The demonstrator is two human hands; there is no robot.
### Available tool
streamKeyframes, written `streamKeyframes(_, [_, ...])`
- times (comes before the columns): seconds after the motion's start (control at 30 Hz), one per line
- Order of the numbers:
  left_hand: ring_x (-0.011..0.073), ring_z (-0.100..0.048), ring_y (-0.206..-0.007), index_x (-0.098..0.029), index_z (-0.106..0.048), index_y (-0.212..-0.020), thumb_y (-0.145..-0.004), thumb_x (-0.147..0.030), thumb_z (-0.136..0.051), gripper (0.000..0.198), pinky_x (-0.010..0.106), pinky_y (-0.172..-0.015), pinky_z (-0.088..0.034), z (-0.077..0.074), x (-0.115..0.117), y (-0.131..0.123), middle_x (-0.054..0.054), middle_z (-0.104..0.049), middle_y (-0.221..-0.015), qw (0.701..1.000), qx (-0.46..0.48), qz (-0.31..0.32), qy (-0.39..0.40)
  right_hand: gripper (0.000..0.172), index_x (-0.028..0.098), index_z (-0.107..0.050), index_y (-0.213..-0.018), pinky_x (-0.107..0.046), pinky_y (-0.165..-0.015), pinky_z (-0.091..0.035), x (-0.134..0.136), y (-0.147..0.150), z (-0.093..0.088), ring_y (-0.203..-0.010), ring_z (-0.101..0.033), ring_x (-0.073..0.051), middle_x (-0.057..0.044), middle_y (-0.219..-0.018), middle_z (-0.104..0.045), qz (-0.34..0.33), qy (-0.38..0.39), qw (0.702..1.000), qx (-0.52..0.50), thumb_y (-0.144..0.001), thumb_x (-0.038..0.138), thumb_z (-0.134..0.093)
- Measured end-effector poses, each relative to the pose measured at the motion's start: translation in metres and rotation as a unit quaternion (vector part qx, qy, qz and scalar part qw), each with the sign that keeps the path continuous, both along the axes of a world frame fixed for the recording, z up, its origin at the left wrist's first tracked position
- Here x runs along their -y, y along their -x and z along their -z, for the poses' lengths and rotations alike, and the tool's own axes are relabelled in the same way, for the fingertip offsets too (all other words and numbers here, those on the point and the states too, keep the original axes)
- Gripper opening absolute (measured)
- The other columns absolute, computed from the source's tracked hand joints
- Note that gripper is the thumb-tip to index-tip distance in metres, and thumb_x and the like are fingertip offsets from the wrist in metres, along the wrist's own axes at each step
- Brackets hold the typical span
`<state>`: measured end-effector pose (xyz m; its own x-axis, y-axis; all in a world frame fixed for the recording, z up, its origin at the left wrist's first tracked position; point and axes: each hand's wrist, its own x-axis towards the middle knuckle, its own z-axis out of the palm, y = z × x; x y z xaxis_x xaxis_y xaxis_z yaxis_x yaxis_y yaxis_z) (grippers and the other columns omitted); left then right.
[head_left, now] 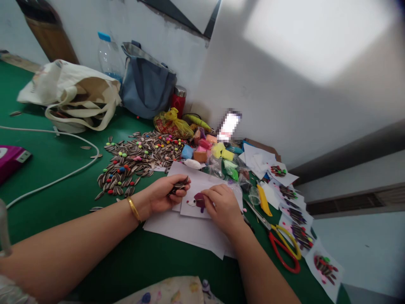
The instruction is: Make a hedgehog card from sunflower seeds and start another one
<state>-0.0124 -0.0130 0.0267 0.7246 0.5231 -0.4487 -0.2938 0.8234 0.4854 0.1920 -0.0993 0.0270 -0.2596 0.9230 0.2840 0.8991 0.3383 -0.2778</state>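
Note:
My left hand (pixel 167 194) is curled around a small bunch of striped sunflower seeds (pixel 179 186), above the left side of a white paper card (pixel 190 211). On the card is a flat dark purple clay shape (pixel 199 199) with a small white and red part at its left end. My right hand (pixel 224 207) rests over the right side of this shape, thumb and fingers pinched together at it. Whatever those fingertips hold is hidden. More white sheets (pixel 177 230) lie under the card.
Loose sunflower seeds (pixel 148 152) mixed with coloured ones spread at the left. Coloured clay packs (pixel 200 156) lie behind the card. Scissors (pixel 284 245), a yellow cutter (pixel 264 200) and several seed-decorated cards (pixel 324 268) are at the right. Bags (pixel 145 84) and a lit phone (pixel 229 126) stand behind.

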Motion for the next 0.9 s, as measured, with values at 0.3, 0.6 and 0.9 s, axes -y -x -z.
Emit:
streamKeyframes(0.3, [0.0014, -0.034, -0.043, -0.014, -0.055, -0.080, -0.087, -0.025, -0.061, 0.015, 0.010, -0.035, -0.018, 0.000, 0.009, -0.003, -0.003, -0.046, -0.066, 0.996, -0.024, 0.051, -0.062, 0.027, 0.022, -0.063, -0.119, -0.039, -0.086, -0.044, 0.001, 0.009, -0.004, -0.097, -0.058, -0.024, -0.008, -0.100, -0.068, 0.000, -0.034, 0.993, -0.115, -0.096, 0.028, -0.052])
streamKeyframes(0.6, [0.0032, -0.032, -0.042, -0.017, -0.053, -0.078, -0.084, -0.041, -0.066, 0.027, 0.014, -0.036, -0.013, -0.006, 0.025, -0.007, -0.006, -0.044, -0.057, 0.976, -0.091, 0.112, -0.162, 0.006, 0.022, -0.065, -0.092, -0.033, -0.078, -0.045, 0.002, 0.022, -0.004, -0.084, -0.059, -0.019, -0.003, -0.085, -0.066, 0.000, 0.004, 0.973, -0.229, -0.088, 0.027, -0.064])
streamKeyframes(0.9, [0.0036, -0.040, -0.044, -0.015, -0.059, -0.086, -0.089, -0.044, -0.056, 0.030, 0.012, -0.036, -0.014, -0.006, 0.023, -0.009, 0.000, -0.053, -0.067, 0.993, -0.067, 0.074, -0.065, 0.010, 0.021, -0.062, -0.082, -0.032, -0.076, -0.044, 0.002, 0.023, -0.005, -0.080, -0.058, -0.018, -0.002, -0.080, -0.063, 0.007, -0.012, 0.967, -0.254, -0.090, 0.026, -0.058])
